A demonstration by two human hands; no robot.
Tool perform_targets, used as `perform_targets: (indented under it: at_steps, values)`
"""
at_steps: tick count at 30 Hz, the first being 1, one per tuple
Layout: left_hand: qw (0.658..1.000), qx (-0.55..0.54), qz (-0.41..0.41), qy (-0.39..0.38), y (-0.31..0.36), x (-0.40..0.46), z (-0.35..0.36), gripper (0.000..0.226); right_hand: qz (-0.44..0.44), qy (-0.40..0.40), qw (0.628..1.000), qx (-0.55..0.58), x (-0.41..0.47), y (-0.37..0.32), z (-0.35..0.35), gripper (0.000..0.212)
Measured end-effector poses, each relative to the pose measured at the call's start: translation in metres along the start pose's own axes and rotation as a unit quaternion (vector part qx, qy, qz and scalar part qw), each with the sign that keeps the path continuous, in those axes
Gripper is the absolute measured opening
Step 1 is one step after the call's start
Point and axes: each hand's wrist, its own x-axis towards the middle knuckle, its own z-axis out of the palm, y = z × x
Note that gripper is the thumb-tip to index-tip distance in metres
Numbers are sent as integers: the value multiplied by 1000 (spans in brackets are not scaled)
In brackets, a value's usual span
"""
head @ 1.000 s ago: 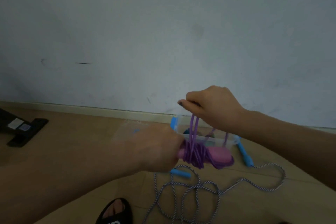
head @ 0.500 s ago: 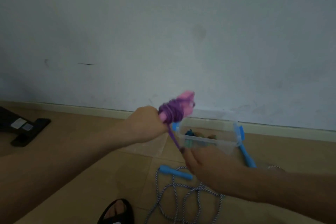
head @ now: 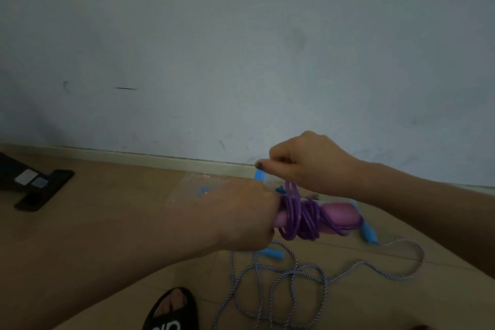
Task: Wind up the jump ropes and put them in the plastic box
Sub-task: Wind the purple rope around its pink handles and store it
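Note:
My left hand [head: 241, 217] grips the pink handles [head: 340, 215] of a jump rope, held level. Purple cord [head: 300, 220] is wound around them in several turns. Just above, my right hand [head: 308, 163] pinches the loose end of that cord, pulled up taut. The clear plastic box with blue clips [head: 258, 175] stands on the floor behind my hands, mostly hidden. A second jump rope, blue-handled [head: 368, 236] with striped white cord [head: 289, 278], lies loose on the floor below; its other handle [head: 272, 252] peeks out under my left hand.
The box's clear lid [head: 187, 187] lies flat on the wooden floor left of the box. A black device [head: 32, 185] sits at the far left by the wall. My foot in a black sandal [head: 171, 308] is at the bottom edge.
My left hand has lowered the handles back to level. My right hand rose from below the handles to above them, carrying the cord over for another turn.

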Motion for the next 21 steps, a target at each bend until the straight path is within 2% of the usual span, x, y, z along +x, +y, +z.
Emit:
perform_targets:
  at_steps: [2,4,7,10,12,14,16,18,21]
  values:
    - [1000,4,24,18,8,-4,-12,13,20,-53,990,128,-1,5,4,57]
    - [999,9,50,13,15,-7,-15,16,23,-33,983,179,-4,3,3,59]
    - [992,-50,89,-76,25,-3,-7,11,-34,82,981,174,-4,-17,-17,58]
    - [988,-46,105,-105,19,5,4,14,-130,138,978,84,-4,-38,-36,55]
    - [990,-27,96,-105,14,8,8,12,-125,154,978,57,-5,-35,-36,54]
    - [989,-25,110,-91,17,8,7,16,-74,164,981,75,-5,-24,-31,55]
    - [986,-40,145,-69,27,6,-1,13,-19,140,988,61,-5,-13,-18,56]
    - [982,-50,178,-31,34,5,-8,14,35,83,995,45,-9,0,4,57]
    - [980,-27,195,9,27,1,-11,17,114,-29,978,175,-22,13,33,57]
